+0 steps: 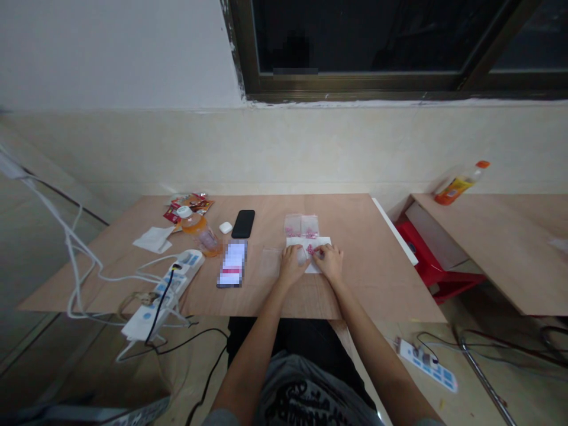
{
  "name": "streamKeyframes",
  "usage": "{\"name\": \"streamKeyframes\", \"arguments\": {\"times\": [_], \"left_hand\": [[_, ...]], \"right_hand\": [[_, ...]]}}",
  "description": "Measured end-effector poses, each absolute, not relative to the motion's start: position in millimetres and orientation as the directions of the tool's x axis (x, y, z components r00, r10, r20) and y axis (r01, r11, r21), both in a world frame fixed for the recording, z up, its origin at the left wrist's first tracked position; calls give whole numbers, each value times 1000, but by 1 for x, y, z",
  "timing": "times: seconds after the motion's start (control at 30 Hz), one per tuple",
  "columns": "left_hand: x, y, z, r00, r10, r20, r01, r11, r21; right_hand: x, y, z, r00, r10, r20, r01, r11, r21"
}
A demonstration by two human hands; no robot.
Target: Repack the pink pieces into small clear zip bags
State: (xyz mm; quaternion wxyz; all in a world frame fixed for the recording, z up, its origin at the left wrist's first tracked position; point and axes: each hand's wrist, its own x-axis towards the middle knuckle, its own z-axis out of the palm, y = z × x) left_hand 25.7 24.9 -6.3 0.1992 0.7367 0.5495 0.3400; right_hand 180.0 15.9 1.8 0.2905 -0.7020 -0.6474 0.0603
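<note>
A white sheet of paper (325, 241) lies before me with a small heap of pinkish-red bits (310, 249) on it. My left hand (291, 264) rests at the paper's left side, fingers closed on the edge of a small clear plastic bag (302, 256). From the right, my right hand (330, 261) reaches to the bits with thumb and fingers pinched together; whatever is between the fingertips is too small to make out. Just beyond the paper lie two clear bags, a left one (293, 224) and a right one (309, 225), each with some pinkish bits inside.
Left of my hands are a lit phone (232, 263), a dark phone (244, 224), a white case (225, 228) and an orange drink bottle (202, 232). A power strip (189, 269) with tangled cables sits at the left. Another bottle (459, 187) stands on the right table.
</note>
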Motion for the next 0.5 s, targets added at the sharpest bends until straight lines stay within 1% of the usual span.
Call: {"name": "streamKeyframes", "arguments": {"times": [0.3, 0.5], "left_hand": [[27, 22, -3, 182, 941, 285, 729, -323, 603], [27, 23, -3, 188, 943, 275, 762, -316, 565]], "right_hand": [[181, 16, 2, 154, 949, 276, 878, -3, -479], [183, 17, 3, 168, 952, 257, 848, -6, -531]]}}
